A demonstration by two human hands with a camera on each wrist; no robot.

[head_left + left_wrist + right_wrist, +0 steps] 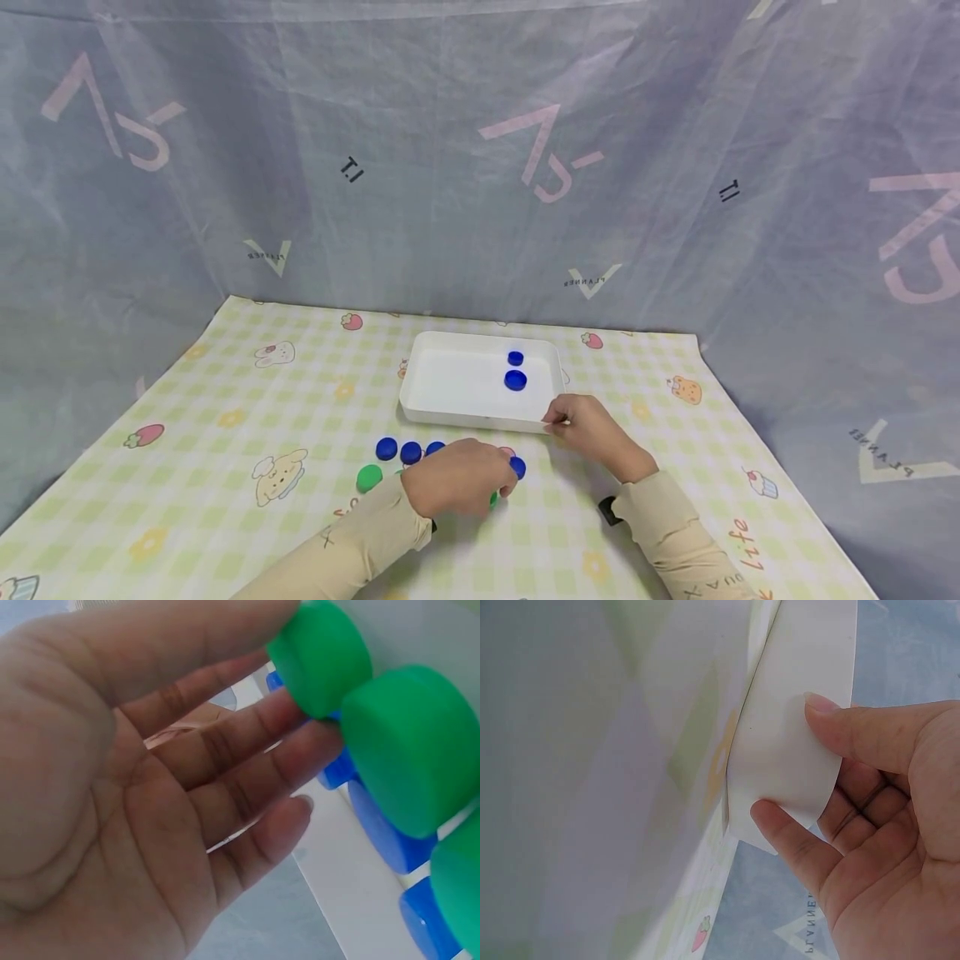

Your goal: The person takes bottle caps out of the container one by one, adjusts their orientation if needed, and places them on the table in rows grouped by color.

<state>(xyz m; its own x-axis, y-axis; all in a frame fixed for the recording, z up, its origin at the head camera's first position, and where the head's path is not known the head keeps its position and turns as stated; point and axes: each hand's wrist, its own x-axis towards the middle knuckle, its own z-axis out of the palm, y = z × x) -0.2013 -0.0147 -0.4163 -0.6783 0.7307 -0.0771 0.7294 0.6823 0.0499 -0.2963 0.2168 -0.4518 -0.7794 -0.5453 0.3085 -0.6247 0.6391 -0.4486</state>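
My left hand [463,477] is over the row of bottle caps in front of the tray. In the left wrist view its thumb and fingers pinch a green bottle cap [322,660], while the other fingers extend beside it. Another green cap [412,750] stands close by, with blue caps [390,832] behind. At the near right corner of the white tray [465,418], my right hand [588,427] grips the wall, thumb against its outer face [787,750]. Inside the tray lie two blue caps [515,380] toward the right end.
Left of my left hand, several blue caps [387,448] form a row, with a green cap [369,478] nearer me. One blue cap [517,467] shows past its fingertips. A checked cloth [225,467] covers the table, and a grey printed curtain [420,167] hangs behind.
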